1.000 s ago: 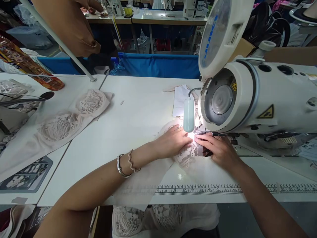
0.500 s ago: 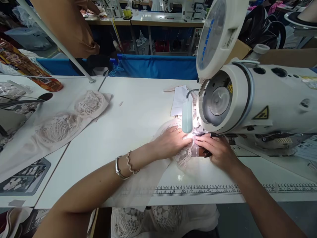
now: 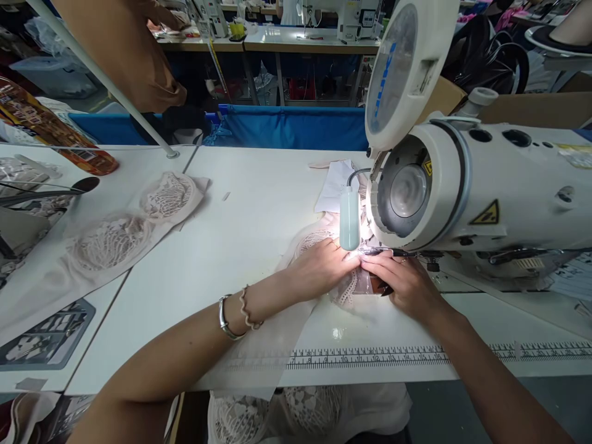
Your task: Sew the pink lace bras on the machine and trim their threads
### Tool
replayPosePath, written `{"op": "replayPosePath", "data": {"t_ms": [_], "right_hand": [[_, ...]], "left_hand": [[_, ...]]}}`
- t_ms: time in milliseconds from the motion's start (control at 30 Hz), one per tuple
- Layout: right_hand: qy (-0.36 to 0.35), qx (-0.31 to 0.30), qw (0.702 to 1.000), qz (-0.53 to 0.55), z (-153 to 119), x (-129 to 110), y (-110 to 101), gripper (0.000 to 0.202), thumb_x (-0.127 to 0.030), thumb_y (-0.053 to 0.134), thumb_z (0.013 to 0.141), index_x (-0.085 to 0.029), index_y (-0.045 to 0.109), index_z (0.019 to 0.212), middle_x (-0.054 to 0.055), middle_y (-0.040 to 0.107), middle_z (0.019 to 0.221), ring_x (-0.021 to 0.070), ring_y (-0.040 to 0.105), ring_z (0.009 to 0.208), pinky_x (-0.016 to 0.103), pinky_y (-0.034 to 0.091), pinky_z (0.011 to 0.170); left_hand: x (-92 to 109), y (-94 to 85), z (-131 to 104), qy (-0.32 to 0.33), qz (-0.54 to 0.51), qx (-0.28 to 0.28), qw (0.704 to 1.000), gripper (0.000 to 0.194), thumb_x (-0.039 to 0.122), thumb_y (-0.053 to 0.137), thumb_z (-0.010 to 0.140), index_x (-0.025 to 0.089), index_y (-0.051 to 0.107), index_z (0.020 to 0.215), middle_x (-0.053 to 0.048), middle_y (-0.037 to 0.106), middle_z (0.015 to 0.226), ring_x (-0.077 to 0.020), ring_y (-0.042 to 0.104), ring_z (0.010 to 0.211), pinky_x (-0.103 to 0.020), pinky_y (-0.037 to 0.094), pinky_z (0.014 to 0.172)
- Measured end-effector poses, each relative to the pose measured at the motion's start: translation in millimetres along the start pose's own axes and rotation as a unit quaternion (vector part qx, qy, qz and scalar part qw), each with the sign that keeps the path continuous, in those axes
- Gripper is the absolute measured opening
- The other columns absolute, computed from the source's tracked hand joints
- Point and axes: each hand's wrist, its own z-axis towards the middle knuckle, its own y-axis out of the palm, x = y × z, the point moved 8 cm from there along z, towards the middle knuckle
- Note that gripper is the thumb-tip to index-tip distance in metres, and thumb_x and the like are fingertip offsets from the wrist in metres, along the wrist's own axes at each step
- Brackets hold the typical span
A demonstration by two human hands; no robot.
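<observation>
A pale pink lace bra (image 3: 312, 237) lies under the sewing machine (image 3: 462, 179), its scalloped lace edge hanging toward me. My left hand (image 3: 319, 265) is closed on the cloth left of the needle, thumb beside the brightly lit stitching spot. From the right, the fingers of my right hand (image 3: 400, 274) are pressed together on the same cloth, almost meeting the left thumb. A small lamp (image 3: 350, 219) hangs above the left fingertips and hides part of them. The needle itself is hidden by glare and the machine head.
More joined lace cups (image 3: 111, 240) lie at left, and others rest on my lap (image 3: 314, 407). A ruler strip (image 3: 370, 356) runs along the table's front. A slanted pole (image 3: 102, 74) and a bottle (image 3: 55, 126) stand at far left. Another person's arm (image 3: 124, 55) is across the table.
The lace edge below my hands has drawn up toward the needle. Both hands have shifted only slightly and stay on the cloth.
</observation>
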Motion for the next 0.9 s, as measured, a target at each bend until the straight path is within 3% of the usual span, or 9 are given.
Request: {"op": "replayPosePath", "data": {"t_ms": [133,267,333,467,667,800,900], "right_hand": [[0.009,-0.012,1.000,0.006,-2,3,3,0.064,0.006,0.039,0.082,-0.024,0.065,0.132,0.006,0.073,0.124,0.0260,0.068,0.110,0.042,0.055,0.086],[-0.018,0.012,1.000,0.014,1,-3,-3,0.046,0.003,0.044,0.089,-0.021,0.070,0.119,0.008,0.075,0.116,0.0242,0.069,0.102,0.040,0.056,0.083],[-0.025,0.022,0.999,0.014,3,-6,-6,0.045,0.005,0.043,0.088,-0.020,0.069,0.116,0.007,0.076,0.113,0.0233,0.069,0.101,0.038,0.056,0.082],[-0.025,0.036,0.999,0.002,6,-9,-10,0.050,0.009,0.039,0.083,-0.020,0.068,0.113,0.006,0.077,0.109,0.0227,0.070,0.099,0.038,0.057,0.082],[-0.013,0.034,0.999,0.027,7,-7,-10,0.057,0.009,0.038,0.082,-0.024,0.067,0.120,0.005,0.077,0.110,0.0233,0.071,0.102,0.039,0.059,0.084],[-0.009,0.037,0.999,0.021,5,-5,-8,0.051,0.006,0.041,0.087,-0.021,0.067,0.123,0.008,0.076,0.115,0.0242,0.071,0.106,0.040,0.059,0.089],[-0.002,0.041,0.999,0.025,4,-3,-8,0.045,0.000,0.046,0.091,-0.022,0.068,0.124,0.007,0.076,0.115,0.0237,0.071,0.104,0.040,0.058,0.093]], "left_hand": [[2,-3.3,1,-0.005,0.024,0.016,1.000,0.027,0.000,0.037,0.096,0.014,0.059,0.088,-0.009,0.064,0.088,-0.0167,0.047,0.067,-0.033,0.036,0.063],[10,0.5,-1,0.051,0.045,0.007,0.998,0.032,-0.009,0.037,0.087,0.015,0.056,0.076,-0.007,0.063,0.086,-0.0152,0.046,0.066,-0.032,0.033,0.063],[9,1.6,-1,0.048,0.036,0.005,0.998,0.031,-0.009,0.038,0.087,0.014,0.057,0.080,-0.006,0.062,0.083,-0.0155,0.045,0.065,-0.032,0.031,0.062],[3,1.9,-2,-0.006,0.025,0.012,1.000,0.023,0.007,0.038,0.098,0.012,0.061,0.099,-0.009,0.066,0.092,-0.0164,0.044,0.064,-0.034,0.034,0.066],[3,6.2,-4,-0.041,0.064,0.017,0.997,0.032,0.026,0.036,0.106,0.010,0.062,0.097,-0.015,0.066,0.099,-0.0218,0.054,0.076,-0.041,0.042,0.078],[21,2.3,-4,0.054,0.026,0.040,0.997,0.034,0.007,0.032,0.103,0.012,0.065,0.095,-0.011,0.068,0.099,-0.0189,0.058,0.084,-0.035,0.046,0.080],[33,-1.2,-6,0.108,-0.013,0.044,0.993,0.029,0.003,0.037,0.101,0.009,0.065,0.102,-0.009,0.069,0.098,-0.0178,0.060,0.089,-0.032,0.048,0.081]]}}
